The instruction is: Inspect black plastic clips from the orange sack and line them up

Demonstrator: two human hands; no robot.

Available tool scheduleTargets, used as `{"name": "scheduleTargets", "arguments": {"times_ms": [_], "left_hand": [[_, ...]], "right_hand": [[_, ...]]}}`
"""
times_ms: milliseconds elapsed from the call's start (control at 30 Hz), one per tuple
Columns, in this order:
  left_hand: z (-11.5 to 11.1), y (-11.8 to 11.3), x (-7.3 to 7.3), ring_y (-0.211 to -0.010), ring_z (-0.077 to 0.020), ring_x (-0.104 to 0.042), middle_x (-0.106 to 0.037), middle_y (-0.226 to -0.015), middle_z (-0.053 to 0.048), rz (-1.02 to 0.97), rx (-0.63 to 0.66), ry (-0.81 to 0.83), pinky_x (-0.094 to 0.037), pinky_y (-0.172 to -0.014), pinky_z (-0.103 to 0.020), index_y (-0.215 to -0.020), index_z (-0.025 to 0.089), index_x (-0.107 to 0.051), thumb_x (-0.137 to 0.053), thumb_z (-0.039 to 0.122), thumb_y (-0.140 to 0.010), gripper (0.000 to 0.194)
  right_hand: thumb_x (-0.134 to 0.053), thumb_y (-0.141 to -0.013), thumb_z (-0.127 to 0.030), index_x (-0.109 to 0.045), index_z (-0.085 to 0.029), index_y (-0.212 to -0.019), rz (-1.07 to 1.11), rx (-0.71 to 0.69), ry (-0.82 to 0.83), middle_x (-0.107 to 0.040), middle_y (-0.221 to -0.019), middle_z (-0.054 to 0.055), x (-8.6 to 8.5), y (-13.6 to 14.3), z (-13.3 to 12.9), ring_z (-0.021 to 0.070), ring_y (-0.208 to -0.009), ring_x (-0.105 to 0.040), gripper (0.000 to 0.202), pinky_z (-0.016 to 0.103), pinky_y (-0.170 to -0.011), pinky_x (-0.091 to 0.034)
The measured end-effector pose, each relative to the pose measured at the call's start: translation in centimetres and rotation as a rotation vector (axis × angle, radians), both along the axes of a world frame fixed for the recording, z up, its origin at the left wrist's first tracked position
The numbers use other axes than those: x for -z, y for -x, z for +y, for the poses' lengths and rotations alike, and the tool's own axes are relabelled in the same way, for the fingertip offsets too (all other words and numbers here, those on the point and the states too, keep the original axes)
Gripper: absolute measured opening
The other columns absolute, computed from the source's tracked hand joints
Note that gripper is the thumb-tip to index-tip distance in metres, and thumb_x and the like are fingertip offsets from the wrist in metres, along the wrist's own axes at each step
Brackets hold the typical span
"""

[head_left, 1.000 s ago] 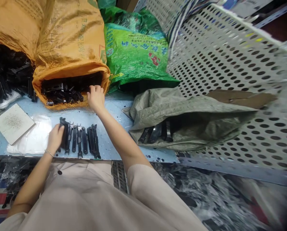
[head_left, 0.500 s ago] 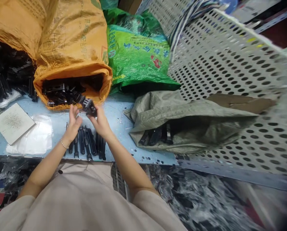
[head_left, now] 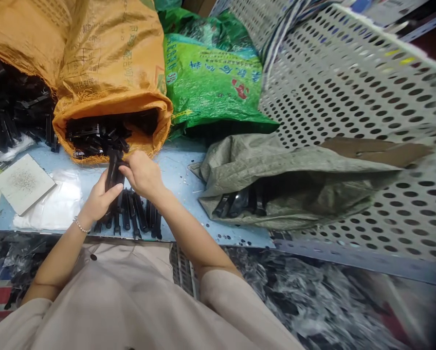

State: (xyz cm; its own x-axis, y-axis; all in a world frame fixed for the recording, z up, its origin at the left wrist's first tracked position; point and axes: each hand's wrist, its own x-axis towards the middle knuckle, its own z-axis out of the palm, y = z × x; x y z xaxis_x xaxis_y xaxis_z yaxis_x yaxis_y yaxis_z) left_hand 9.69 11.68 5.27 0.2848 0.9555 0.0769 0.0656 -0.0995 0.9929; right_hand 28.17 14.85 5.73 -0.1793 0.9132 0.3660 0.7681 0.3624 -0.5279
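Observation:
Between my hands is a long black plastic part point(head_left: 113, 170), tilted nearly upright. My left hand point(head_left: 100, 197) is wrapped round its lower length, thumb across the front. My right hand point(head_left: 142, 174) has its fingers closed at the part's upper right side; what the fingertips pinch is partly hidden. Just below, a row of similar black parts point(head_left: 135, 214) lies side by side at the table's near edge. Behind my hands, an open orange woven sack point(head_left: 112, 102) lies with its mouth toward me, and loose black parts point(head_left: 96, 138) fill its left side.
A grey woven sack point(head_left: 305, 167) with several black parts inside lies to the right. Behind it are a green bag point(head_left: 214, 87) and a perforated grey panel point(head_left: 349, 82). Left on the blue table point(head_left: 179, 180) are a square white block point(head_left: 24, 183) and clear plastic bags point(head_left: 63, 206).
The black part has swung from pointing at the sack to nearly upright and come nearer. My left hand, open before, has closed round it. My right hand has turned over its upper end.

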Motion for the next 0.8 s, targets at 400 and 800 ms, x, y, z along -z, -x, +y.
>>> {"name": "scheduleTargets", "arguments": {"times_ms": [400,800], "left_hand": [[-0.3,2.0,3.8,-0.111,-0.0238,-0.063,-0.068,-0.115,-0.008,0.113,-0.311,0.092,-0.048,-0.102,-0.039,-0.120,0.020,-0.062,-0.048,0.058,-0.097,0.047],[-2.4,4.4,9.2,-0.147,-0.0273,-0.041,-0.050,-0.153,-0.013,0.297,-0.235,0.207,-0.027,-0.124,-0.044,-0.145,0.019,-0.047,-0.038,0.063,-0.098,0.065]], "right_hand": [[-0.025,-0.107,-0.052,-0.061,-0.018,-0.085,-0.166,-0.270,0.185,-0.065,-0.077,0.008,4.8,4.6,-8.6,0.0190,-0.073,-0.057,0.054,0.029,-0.068,-0.036],[-0.046,-0.099,-0.039,-0.058,-0.012,-0.137,-0.081,-0.034,0.300,-0.051,-0.147,0.021,10.4,-5.3,-10.6,0.0362,-0.151,-0.028,0.048,0.062,-0.118,-0.032]]}}
